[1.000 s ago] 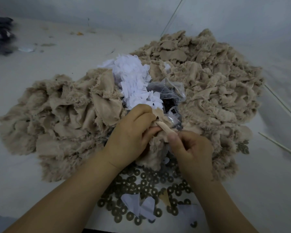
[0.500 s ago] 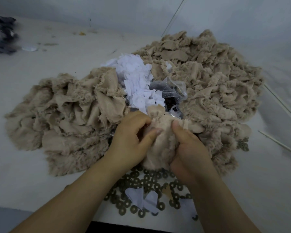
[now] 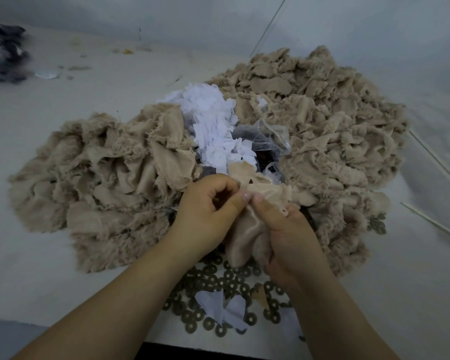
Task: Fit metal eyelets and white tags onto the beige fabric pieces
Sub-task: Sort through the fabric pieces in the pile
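Note:
A beige fabric piece (image 3: 247,235) is bunched between both hands at the centre of the head view. My left hand (image 3: 205,211) pinches its upper edge with thumb and curled fingers. My right hand (image 3: 286,229) grips the fabric from the right, thumb tip against the left thumb. Whether an eyelet is in the pinch is hidden. Metal eyelets (image 3: 218,276) lie scattered on the table below my wrists, with two loose white tags (image 3: 226,306) among them. A heap of white tags (image 3: 213,126) sits behind my hands.
Large piles of beige fabric pieces lie left (image 3: 102,178) and right (image 3: 322,126) of the tags. A clear plastic bag (image 3: 265,141) with dark parts sits between them. Thin sticks (image 3: 431,222) lie at the right. Dark cloth (image 3: 3,55) is at the far left.
The thin stick that my hands held a second ago is out of sight. Both hands have gathered a beige fabric piece and now pinch it together, thumbs meeting.

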Demonstrator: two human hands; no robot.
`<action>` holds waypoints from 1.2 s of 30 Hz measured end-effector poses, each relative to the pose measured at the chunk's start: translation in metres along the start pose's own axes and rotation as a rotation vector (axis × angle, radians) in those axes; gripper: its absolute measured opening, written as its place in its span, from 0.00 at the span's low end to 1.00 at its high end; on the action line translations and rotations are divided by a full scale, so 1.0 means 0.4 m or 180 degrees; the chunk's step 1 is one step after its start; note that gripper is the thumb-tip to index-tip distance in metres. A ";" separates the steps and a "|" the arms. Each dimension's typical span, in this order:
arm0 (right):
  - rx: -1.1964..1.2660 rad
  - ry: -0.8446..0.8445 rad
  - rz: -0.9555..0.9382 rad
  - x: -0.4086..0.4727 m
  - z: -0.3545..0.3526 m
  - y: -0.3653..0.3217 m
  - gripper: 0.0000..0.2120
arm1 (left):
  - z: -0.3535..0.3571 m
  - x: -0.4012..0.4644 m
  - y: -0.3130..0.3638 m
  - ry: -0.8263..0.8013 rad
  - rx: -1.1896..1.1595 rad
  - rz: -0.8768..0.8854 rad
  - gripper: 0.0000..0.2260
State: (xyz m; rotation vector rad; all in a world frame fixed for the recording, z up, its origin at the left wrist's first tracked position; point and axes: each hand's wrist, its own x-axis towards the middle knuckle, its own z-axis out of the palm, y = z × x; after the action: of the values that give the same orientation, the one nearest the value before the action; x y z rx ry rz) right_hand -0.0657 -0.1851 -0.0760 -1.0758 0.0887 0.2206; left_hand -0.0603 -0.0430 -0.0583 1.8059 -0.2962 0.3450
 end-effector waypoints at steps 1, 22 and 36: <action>-0.0045 0.0012 0.0017 -0.001 0.001 0.000 0.20 | 0.001 0.001 -0.001 0.0051 0.0035 -0.0031 0.08; -0.5074 0.0712 -0.0731 0.074 -0.024 -0.041 0.08 | -0.100 0.019 -0.027 0.0334 -0.0429 -0.0443 0.09; -0.5096 0.0902 -0.0878 0.052 -0.088 -0.075 0.08 | -0.097 0.019 -0.026 0.0478 -0.0523 -0.0540 0.08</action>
State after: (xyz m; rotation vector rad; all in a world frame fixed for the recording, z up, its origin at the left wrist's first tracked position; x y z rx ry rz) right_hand -0.0377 -0.2269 -0.0706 -2.6878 -0.0037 -0.1875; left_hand -0.0525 -0.0030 -0.0553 1.6211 -0.0632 0.3248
